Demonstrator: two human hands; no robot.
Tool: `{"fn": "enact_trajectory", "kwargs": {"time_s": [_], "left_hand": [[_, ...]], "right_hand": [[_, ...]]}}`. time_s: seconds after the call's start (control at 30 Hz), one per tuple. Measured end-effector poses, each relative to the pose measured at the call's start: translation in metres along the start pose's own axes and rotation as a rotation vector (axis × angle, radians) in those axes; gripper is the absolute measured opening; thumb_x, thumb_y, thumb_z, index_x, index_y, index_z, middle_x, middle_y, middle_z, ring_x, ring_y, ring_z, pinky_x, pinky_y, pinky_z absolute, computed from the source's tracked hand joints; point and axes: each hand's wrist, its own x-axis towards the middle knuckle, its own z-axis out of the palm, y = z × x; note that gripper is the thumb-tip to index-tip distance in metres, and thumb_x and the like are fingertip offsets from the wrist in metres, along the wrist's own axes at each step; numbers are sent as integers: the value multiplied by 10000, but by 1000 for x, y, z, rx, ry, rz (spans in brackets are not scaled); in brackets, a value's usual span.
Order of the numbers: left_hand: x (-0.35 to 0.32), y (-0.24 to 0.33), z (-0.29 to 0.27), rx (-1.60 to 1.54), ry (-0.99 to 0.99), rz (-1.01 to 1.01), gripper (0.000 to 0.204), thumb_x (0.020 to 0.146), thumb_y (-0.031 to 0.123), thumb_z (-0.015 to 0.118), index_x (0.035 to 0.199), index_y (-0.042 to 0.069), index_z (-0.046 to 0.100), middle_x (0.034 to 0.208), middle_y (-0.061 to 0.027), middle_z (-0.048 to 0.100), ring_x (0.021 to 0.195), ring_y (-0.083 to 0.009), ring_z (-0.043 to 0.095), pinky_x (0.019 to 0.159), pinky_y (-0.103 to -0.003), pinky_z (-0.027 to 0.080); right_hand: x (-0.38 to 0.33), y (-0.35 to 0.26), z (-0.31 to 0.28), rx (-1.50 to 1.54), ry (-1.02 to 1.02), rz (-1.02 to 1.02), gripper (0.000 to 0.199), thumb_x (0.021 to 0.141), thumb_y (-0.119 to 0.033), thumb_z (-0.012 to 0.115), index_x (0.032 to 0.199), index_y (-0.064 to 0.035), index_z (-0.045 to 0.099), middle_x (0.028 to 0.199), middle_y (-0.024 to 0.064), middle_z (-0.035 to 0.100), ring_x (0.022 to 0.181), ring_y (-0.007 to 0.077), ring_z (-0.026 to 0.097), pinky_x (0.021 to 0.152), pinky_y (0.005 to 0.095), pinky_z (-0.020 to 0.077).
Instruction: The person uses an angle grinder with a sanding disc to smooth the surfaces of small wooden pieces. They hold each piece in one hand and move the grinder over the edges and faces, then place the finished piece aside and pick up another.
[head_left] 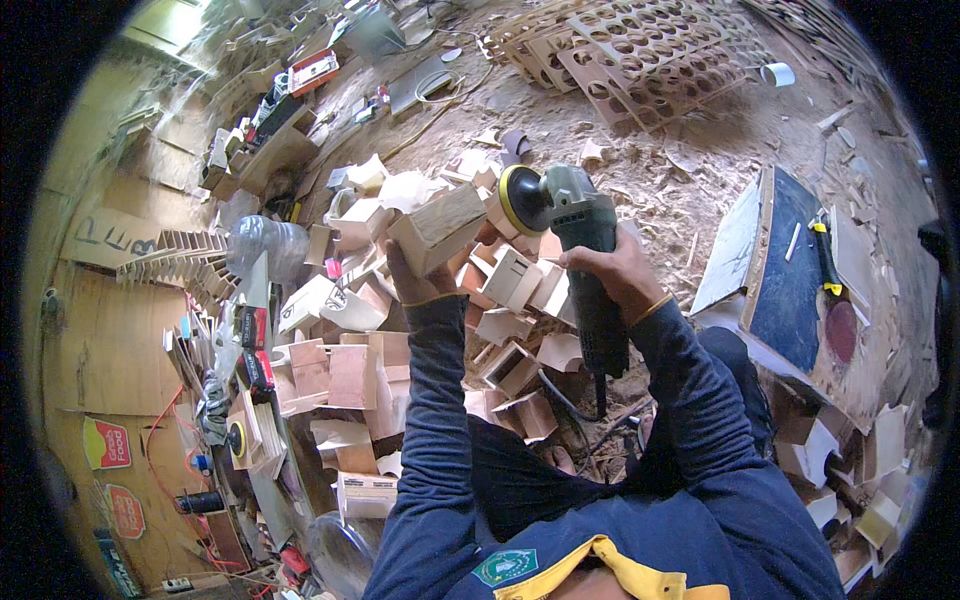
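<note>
While you sit among the offcuts, your left hand is clamped from below around a small pale wooden box with plywood-edged walls, lifted up in front of you and tilted so that one end points toward the tool. Your right hand is wrapped tight round the body of a grey-green angle grinder with a yellow-rimmed black sanding disc; the disc faces left and sits against the right end of the box, touching it or all but touching, though the exact contact is hard to make out. The two hands are apart, each closed on its own thing, with the box and disc meeting between them. The grinder's black cable hangs down from the handle toward your lap. Below and behind the box lies a heap of similar small unfinished wooden boxes and curved offcuts, spread across the sawdust-covered floor. Farther away, near the top, lie plywood sheets cut through with rows of round holes. Off to your right rests a dark blue board with a pale wooden edge, and on it a yellow-handled tool.
</note>
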Motion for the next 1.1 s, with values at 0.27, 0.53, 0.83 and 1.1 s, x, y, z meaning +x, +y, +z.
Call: {"fn": "enact_trajectory", "kwargs": {"time_s": [0.27, 0.53, 0.83, 1.1], "left_hand": [[-9, 3, 13, 123, 22, 9, 660, 982, 543, 581, 1415, 55, 478, 1359, -153, 588, 1261, -282, 586, 1095, -451, 486], [-22, -6, 22, 227, -61, 81, 737, 960, 616, 568, 1419, 46, 485, 1359, -149, 592, 1254, -293, 585, 1063, -446, 494], [-7, -10, 16, 110, 20, -71, 704, 972, 595, 565, 1415, 53, 497, 1347, -141, 603, 1237, -281, 595, 1056, -421, 492], [-7, -11, 10, 85, 17, -100, 701, 961, 593, 585, 1409, 61, 503, 1344, -142, 599, 1228, -276, 597, 1031, -420, 511]], "right_hand": [[6, 16, 8, -15, -59, -96, 543, 729, -219, 893, 1148, 5, 629, 998, 60, 705, 862, 143, 660, 797, 300, 549], [9, 20, 6, -40, 3, -13, 591, 705, -275, 899, 1147, 5, 625, 1002, 76, 702, 868, 155, 657, 790, 312, 551], [14, 22, 9, -37, 45, -35, 486, 710, -208, 851, 1091, 7, 638, 880, 68, 675, 750, 157, 640, 680, 307, 538], [10, 22, 10, -22, -34, -116, 521, 699, -197, 845, 1133, -1, 635, 919, 58, 661, 791, 160, 627, 720, 313, 526]]}}
